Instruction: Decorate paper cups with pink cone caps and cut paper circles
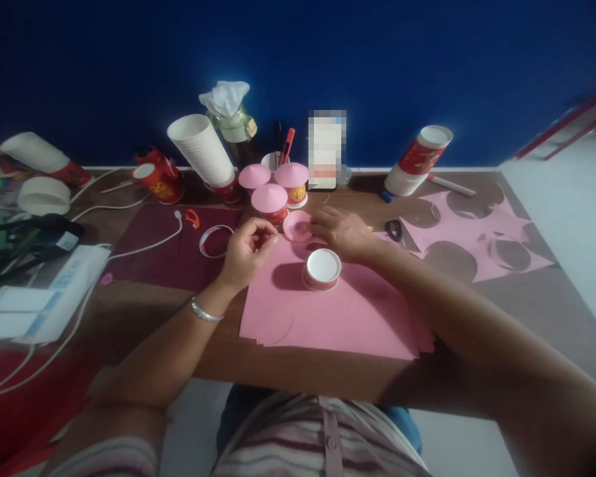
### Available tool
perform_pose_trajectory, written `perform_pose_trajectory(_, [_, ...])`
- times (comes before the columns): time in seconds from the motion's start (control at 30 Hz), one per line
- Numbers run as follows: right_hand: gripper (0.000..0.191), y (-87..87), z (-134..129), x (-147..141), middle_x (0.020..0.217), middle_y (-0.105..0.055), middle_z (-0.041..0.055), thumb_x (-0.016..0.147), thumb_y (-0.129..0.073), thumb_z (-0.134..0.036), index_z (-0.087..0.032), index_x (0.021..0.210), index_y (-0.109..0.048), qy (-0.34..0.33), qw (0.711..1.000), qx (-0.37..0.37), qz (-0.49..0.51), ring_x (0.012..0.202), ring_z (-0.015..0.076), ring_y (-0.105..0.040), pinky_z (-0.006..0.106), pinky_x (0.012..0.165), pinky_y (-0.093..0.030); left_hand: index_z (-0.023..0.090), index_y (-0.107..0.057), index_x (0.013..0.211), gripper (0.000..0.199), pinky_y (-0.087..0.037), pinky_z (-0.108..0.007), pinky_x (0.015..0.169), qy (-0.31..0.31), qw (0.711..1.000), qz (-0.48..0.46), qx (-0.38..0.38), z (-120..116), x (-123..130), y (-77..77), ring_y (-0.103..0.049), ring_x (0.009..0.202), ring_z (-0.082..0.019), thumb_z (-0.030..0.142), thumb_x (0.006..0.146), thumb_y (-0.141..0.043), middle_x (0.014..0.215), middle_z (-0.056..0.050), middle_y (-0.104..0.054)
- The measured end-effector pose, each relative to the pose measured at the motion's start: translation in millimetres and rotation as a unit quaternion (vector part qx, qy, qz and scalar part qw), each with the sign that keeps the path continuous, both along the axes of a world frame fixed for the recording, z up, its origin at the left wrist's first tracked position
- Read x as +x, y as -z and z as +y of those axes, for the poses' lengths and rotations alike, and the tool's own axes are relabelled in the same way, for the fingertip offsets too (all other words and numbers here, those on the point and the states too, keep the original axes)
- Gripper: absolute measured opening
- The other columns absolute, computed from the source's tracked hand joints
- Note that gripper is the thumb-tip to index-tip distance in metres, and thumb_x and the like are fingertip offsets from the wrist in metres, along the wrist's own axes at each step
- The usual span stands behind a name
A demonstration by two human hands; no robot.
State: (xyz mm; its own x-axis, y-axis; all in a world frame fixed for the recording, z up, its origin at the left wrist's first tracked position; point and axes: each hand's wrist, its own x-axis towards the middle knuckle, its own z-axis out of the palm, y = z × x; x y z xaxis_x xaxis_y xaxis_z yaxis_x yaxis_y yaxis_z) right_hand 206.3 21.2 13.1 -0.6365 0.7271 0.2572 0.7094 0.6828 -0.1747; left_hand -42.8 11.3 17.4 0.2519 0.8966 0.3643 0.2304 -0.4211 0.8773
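Note:
A pink paper cone (297,226) lies with its hollow side up at the back edge of the pink paper sheets (338,324). My right hand (340,230) has its fingertips on the cone's right rim. Just left of the cone, my left hand (251,250) has curled fingers with thumb and forefinger together; anything between them is too small to make out. A short cut cup piece (323,266), white on top with a red side, stands on the sheets nearer me. Behind, several pink cones (269,199) sit on short red cup pieces.
Stacked white paper cups (201,149), a phone (326,149) and a red cup on a white one (420,159) stand along the back. Scissors (393,230) and cut pink scraps (477,238) lie right. At left are a tape ring (217,241), cables and a power strip (62,295).

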Motion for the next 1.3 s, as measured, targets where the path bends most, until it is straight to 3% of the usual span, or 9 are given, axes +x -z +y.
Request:
perform_pose_trajectory(0.1, [0.026, 2.9, 5, -8, 0.096, -0.067, 0.0122, 0.102, -0.048, -0.023, -0.015, 0.088, -0.068, -0.010, 0.998, 0.046, -0.046, 0.088, 0.0244, -0.054, 0.035, 0.068, -0.033, 0.018, -0.063, 0.091, 0.009, -0.044, -0.021, 0.059, 0.006, 0.999, 0.047, 0.007, -2, 1, 3.0, -0.055, 0.064, -0.009, 0.024, 0.087, -0.068, 0.080, 0.001, -0.063])
perform_pose_trajectory(0.37, [0.034, 8.7, 11, -5, 0.084, -0.064, 0.0091, 0.102, -0.040, -0.014, -0.017, 0.079, -0.065, 0.006, 0.990, 0.121, -0.066, 0.076, 0.0206, -0.049, 0.035, 0.066, -0.031, 0.017, -0.064, 0.090, 0.006, -0.046, -0.020, 0.059, 0.000, 0.995, 0.093, 0.041, -4, 2, 4.8, -0.059, 0.066, -0.009, 0.021, 0.087, -0.067, 0.083, -0.001, -0.066])
perform_pose_trajectory(0.57, [0.030, 7.8, 11, 5, 0.095, -0.066, 0.0095, 0.104, -0.040, -0.013, -0.017, 0.102, -0.069, -0.024, 0.977, 0.191, -0.091, 0.088, 0.0233, -0.052, 0.037, 0.071, -0.033, 0.017, -0.065, 0.091, 0.007, -0.046, -0.020, 0.058, -0.012, 0.994, 0.103, 0.047, -2, 1, 6.5, -0.059, 0.065, -0.010, 0.021, 0.086, -0.067, 0.080, 0.000, -0.064])
perform_pose_trajectory(0.7, [0.031, 4.5, 16, -1, 0.103, -0.068, 0.0106, 0.104, -0.040, -0.011, -0.018, 0.109, -0.070, -0.071, 0.977, 0.165, -0.115, 0.096, 0.0249, -0.053, 0.039, 0.077, -0.037, 0.018, -0.066, 0.090, 0.005, -0.046, -0.021, 0.061, -0.005, 0.988, 0.142, 0.058, -1, 1, 8.9, -0.058, 0.067, -0.011, 0.019, 0.085, -0.066, 0.079, -0.001, -0.064])
perform_pose_trajectory(0.9, [0.040, -2.3, 18, -8, 0.091, -0.069, 0.0083, 0.102, -0.038, -0.011, -0.021, 0.080, -0.069, -0.057, 0.986, 0.116, -0.109, 0.085, 0.0230, -0.055, 0.038, 0.071, -0.039, 0.018, -0.067, 0.087, 0.003, -0.045, -0.023, 0.060, 0.015, 0.982, 0.180, 0.059, -2, 3, 8.8, -0.057, 0.066, -0.012, 0.019, 0.086, -0.065, 0.077, -0.002, -0.066])
perform_pose_trajectory(0.97, [0.041, -8.5, 11, -3, 0.090, -0.070, 0.0088, 0.103, -0.036, -0.013, -0.021, 0.080, -0.069, -0.014, 0.994, 0.099, -0.052, 0.083, 0.0228, -0.056, 0.038, 0.071, -0.041, 0.018, -0.067, 0.087, 0.003, -0.046, -0.023, 0.060, 0.012, 0.984, 0.170, 0.054, -2, 3, 9.3, -0.058, 0.067, -0.012, 0.020, 0.086, -0.066, 0.077, -0.002, -0.065])
perform_pose_trajectory(1.03, [0.035, -17.6, 2, 5, 0.093, -0.071, 0.0098, 0.104, -0.042, -0.022, -0.021, 0.084, -0.070, 0.052, 0.993, 0.064, 0.089, 0.085, 0.0234, -0.059, 0.039, 0.074, -0.045, 0.017, -0.067, 0.090, 0.007, -0.047, -0.023, 0.060, 0.008, 0.989, 0.140, 0.039, -2, 4, 10.1, -0.059, 0.069, -0.013, 0.023, 0.086, -0.069, 0.080, -0.003, -0.065])
perform_pose_trajectory(1.13, [0.018, -33.7, -17, 19, 0.086, -0.071, 0.0050, 0.097, -0.061, -0.033, -0.022, 0.089, -0.072, 0.129, 0.917, -0.061, 0.373, 0.075, 0.0190, -0.062, 0.035, 0.070, -0.050, 0.018, -0.070, 0.099, 0.020, -0.048, -0.022, 0.060, 0.016, 0.998, 0.061, -0.023, -2, 5, 7.4, -0.061, 0.071, -0.012, 0.031, 0.085, -0.074, 0.087, -0.004, -0.066])
perform_pose_trajectory(1.3, [0.031, -52.4, -52, 27, 0.056, -0.059, -0.0024, 0.077, -0.082, -0.049, -0.023, 0.075, -0.066, 0.169, 0.703, -0.328, 0.608, 0.047, 0.0120, -0.050, 0.026, 0.043, -0.040, 0.021, -0.076, 0.104, 0.030, -0.036, -0.020, 0.047, 0.050, 0.979, -0.092, -0.175, -9, 11, -14.2, -0.046, 0.055, -0.007, 0.039, 0.081, -0.081, 0.073, 0.001, -0.060])
